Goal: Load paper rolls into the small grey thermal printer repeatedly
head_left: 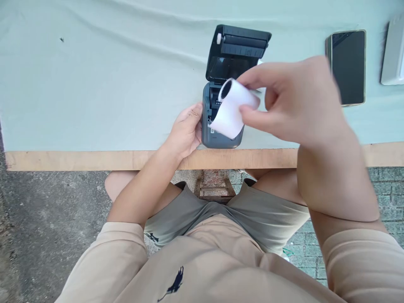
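Observation:
A small dark grey label printer (221,141) lies near the table's front edge with its black lid (232,63) raised. On the underside of the lid a roller with a white end shows. My left hand (188,130) grips the printer's left side, the thumb along its edge. Between thumb and fingers, my right hand (284,99) holds a white paper roll (235,105) with a dark core, just over the open compartment. The roll is tilted, and its loose paper end hangs toward the printer's front. Part of the compartment is hidden behind the roll.
A smartphone (349,69) lies to the right, seemingly on top of a box-like thing. At the far right edge sits a light grey object (394,54), cut off by the frame. A pale cloth (110,84) covers the table behind its bare wooden front edge (78,160).

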### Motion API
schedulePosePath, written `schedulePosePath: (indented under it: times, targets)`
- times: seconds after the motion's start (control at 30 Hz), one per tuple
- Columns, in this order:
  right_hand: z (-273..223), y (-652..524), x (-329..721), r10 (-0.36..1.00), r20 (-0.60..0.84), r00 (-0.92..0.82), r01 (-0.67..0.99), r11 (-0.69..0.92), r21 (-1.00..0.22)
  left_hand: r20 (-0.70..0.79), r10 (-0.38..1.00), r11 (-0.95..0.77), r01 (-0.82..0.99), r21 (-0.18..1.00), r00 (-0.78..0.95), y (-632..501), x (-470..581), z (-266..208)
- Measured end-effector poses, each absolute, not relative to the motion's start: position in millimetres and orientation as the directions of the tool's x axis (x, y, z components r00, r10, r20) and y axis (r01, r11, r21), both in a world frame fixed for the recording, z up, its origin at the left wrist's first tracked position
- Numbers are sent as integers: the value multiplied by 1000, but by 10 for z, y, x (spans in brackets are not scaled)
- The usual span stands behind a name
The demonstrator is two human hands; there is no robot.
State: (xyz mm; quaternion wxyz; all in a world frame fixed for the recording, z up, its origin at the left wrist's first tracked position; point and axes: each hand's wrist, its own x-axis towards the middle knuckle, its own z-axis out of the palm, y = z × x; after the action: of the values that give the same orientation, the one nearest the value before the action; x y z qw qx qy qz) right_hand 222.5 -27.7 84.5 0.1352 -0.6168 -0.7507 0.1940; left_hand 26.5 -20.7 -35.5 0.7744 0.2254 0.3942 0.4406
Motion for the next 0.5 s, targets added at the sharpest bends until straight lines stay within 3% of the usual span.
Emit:
schedulePosePath:
  times: [0.1,0.17,0.23,0.3,0.4,0.5]
  targets:
    - [865,-232,2440,995,54,-84,501,89,-861,-393,866,500,-515,697,309,-200,266,-371]
    - [771,-114,2636,996,49,80,309,22,-951,-393,862,506,-511,696,319,-194,268,-368]
    - [653,22,2827,970,-141,198,94,-162,-982,-413,860,511,-506,695,300,-190,272,-357]
    - [558,122,2979,920,-297,257,-5,-306,-952,-434,858,513,-499,699,274,-188,277,-344]
    - [473,189,3120,855,-396,335,-92,-389,-917,-436,862,507,-487,711,261,-186,283,-340]
    - [365,255,3220,862,-407,302,-142,-382,-913,-422,870,492,-485,723,255,-182,284,-357]
